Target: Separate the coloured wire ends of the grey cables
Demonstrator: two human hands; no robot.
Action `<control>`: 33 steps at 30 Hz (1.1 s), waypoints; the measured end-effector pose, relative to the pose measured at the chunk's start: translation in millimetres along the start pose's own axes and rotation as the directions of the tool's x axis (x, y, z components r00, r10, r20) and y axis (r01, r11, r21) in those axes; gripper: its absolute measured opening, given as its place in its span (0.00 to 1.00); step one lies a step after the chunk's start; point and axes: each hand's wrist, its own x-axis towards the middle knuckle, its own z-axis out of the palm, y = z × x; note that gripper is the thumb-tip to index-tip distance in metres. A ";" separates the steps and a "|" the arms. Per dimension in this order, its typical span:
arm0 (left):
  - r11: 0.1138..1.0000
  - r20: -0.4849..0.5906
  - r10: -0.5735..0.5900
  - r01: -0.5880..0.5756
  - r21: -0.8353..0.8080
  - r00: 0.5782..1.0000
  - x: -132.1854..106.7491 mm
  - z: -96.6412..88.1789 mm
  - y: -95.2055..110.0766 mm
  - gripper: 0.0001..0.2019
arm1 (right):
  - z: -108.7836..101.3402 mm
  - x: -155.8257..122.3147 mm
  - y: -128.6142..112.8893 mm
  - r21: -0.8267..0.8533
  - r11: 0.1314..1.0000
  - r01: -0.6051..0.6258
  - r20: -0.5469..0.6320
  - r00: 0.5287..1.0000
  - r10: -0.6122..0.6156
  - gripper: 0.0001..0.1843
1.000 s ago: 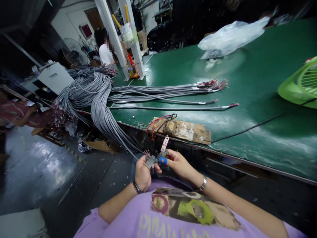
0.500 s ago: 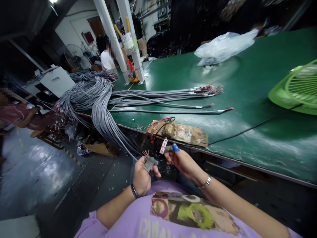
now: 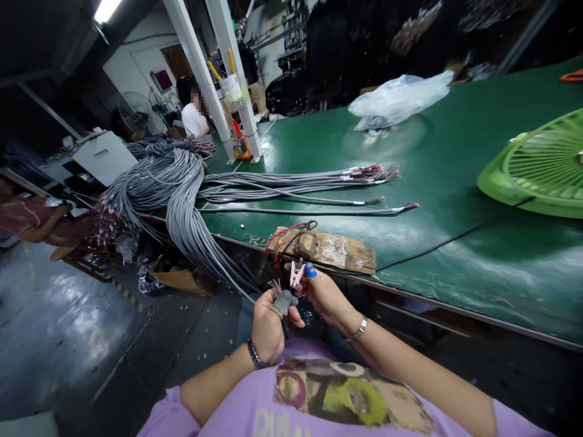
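My left hand (image 3: 268,325) is closed around the end of a grey cable (image 3: 246,296), whose thin coloured wires (image 3: 274,285) fan out above the fingers. Grey tape (image 3: 283,301) wraps the thumb of that hand. Close on the right, my right hand (image 3: 328,298) pinches a pink clip (image 3: 296,274) shaped like a clothespin, with its jaws toward the wires. A blue cover (image 3: 310,270) sits on one of its fingertips. Just beyond both hands, a worn wooden board (image 3: 350,252) lies at the table's edge, with red and black leads at its left end.
Long grey cables (image 3: 182,200) are heaped on the green table (image 3: 446,158) and droop over its near edge. Others lie straight with stripped ends. A green fan (image 3: 514,176) stands at right, a plastic bag (image 3: 401,100) farther back. Another person (image 3: 194,115) sits beyond the white posts.
My right hand has moved left, closer to my left hand and the coloured wires. The pink clip has turned and now shows its two arms. The view has shifted slightly.
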 end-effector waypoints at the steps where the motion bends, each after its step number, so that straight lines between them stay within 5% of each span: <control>1: 1.000 -0.002 0.000 0.000 -0.004 1.000 0.7 -0.4 -1.1 0.09 | 0.4 1.3 0.4 0.086 0.994 -0.060 0.040 0.998 0.057 0.23; 7: 1.000 -0.011 -0.021 0.021 -0.014 1.000 1.3 -1.6 -4.9 0.09 | 6.4 4.9 -1.8 0.344 0.927 -0.147 0.053 0.989 0.137 0.17; 17: 0.998 0.017 -0.058 0.057 0.033 0.998 -1.9 -3.0 -4.6 0.12 | 8.7 2.0 -1.2 0.272 0.953 -0.132 -0.013 0.990 0.141 0.19; 23: 0.997 0.092 -0.008 0.001 0.073 0.996 -6.9 -9.3 -5.9 0.12 | 1.8 -1.8 -4.5 0.336 0.917 -0.213 0.058 0.977 0.206 0.20; 29: 0.934 0.126 0.140 -0.173 0.312 0.982 -8.9 -21.6 1.5 0.12 | -2.1 -5.7 -7.4 0.298 0.921 -0.251 0.120 0.967 0.225 0.20; 33: 0.753 0.155 0.345 -0.372 0.543 0.926 -6.8 -25.2 13.9 0.08 | 2.5 -6.8 -11.1 0.231 0.948 -0.218 0.145 0.971 0.188 0.16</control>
